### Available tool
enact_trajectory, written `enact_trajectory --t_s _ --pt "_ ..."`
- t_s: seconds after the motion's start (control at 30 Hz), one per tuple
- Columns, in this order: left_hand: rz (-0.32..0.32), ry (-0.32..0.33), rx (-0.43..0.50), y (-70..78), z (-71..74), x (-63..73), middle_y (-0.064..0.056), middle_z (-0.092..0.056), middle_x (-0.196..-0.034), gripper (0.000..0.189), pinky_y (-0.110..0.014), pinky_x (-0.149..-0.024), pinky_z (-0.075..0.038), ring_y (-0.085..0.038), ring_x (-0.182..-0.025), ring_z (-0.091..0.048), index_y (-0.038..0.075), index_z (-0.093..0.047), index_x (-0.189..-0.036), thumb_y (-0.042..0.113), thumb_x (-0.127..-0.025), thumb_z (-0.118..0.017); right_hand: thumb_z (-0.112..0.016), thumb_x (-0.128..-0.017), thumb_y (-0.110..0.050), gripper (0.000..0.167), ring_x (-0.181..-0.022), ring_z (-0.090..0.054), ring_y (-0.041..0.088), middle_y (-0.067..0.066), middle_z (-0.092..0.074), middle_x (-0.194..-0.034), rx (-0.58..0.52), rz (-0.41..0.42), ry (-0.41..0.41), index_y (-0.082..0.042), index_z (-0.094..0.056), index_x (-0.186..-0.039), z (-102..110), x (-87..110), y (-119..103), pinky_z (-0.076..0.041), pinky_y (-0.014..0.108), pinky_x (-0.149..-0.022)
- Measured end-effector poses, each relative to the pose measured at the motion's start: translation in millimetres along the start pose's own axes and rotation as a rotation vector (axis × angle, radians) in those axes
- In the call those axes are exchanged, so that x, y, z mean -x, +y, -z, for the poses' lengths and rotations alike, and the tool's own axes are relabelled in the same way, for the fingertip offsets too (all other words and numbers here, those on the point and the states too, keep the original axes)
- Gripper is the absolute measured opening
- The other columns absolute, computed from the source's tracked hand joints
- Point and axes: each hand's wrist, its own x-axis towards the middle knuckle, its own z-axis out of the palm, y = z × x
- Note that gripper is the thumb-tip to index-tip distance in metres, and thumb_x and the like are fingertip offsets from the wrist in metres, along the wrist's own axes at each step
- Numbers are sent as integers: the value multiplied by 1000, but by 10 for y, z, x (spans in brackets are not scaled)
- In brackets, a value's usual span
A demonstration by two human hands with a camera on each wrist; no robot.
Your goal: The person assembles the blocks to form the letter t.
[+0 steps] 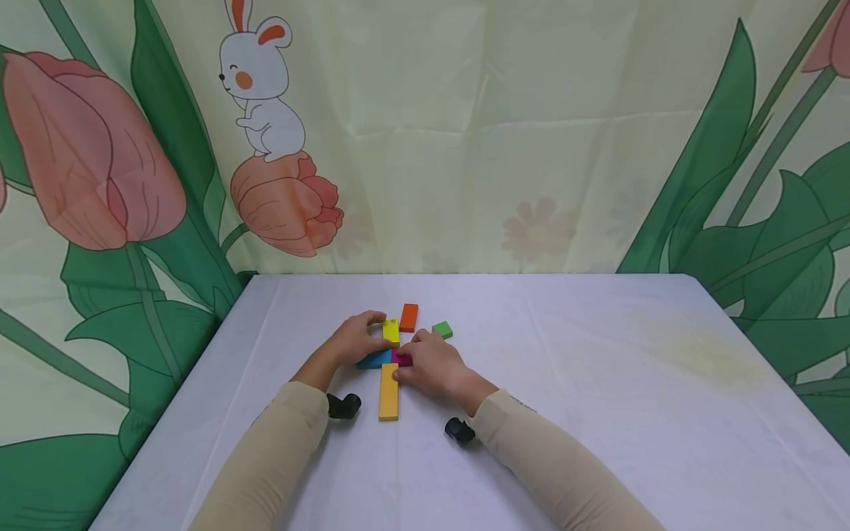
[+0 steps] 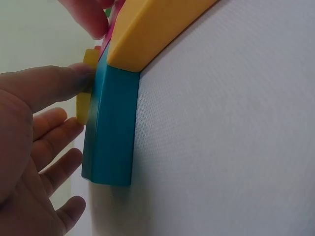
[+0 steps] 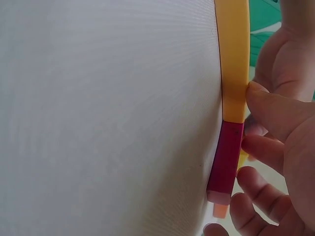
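Note:
My left hand (image 1: 356, 339) pinches a bright yellow block (image 1: 391, 332), with the thumb at its near end and a finger at its far end. A blue block (image 2: 114, 123) and a magenta block (image 3: 225, 162) lie end to end just below it. From their join a long amber block (image 1: 388, 394) runs toward me. My right hand (image 1: 434, 366) touches this group from the right: its thumb rests at the amber block's top edge, its index fingertip on the magenta block. The other right fingers are loosely bent beside the magenta block.
Beyond the hands, an orange block (image 1: 409, 318) lies beside the yellow one's far end. A small green block (image 1: 442, 330) sits just past the right hand. A white cloth covers the table (image 1: 598, 413), and a printed curtain (image 1: 465, 133) hangs behind its far edge.

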Motion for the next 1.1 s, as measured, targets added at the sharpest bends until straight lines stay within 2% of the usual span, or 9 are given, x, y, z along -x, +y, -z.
enact_trajectory --t_s 0.4,1.1 --pt "-2 -26 1 18 21 6 -12 -50 -147 64 -56 -110 -36 -34 -138 -40 12 -51 -146 23 -88 -77 -72 -91 -45 47 -95 -46 17 2 -53 -105 -3 6 -2 -16 -70 -128 14 2 -3 -47 24 -69" --pt "-20 -58 -20 2 38 33 -11 -50 -147 60 -57 -110 -35 -34 -138 -40 14 -53 -145 25 -90 -75 -72 -91 -45 47 -96 -46 17 2 -53 -105 -3 -9 -8 -16 -70 -128 23 19 -20 -47 24 -69"
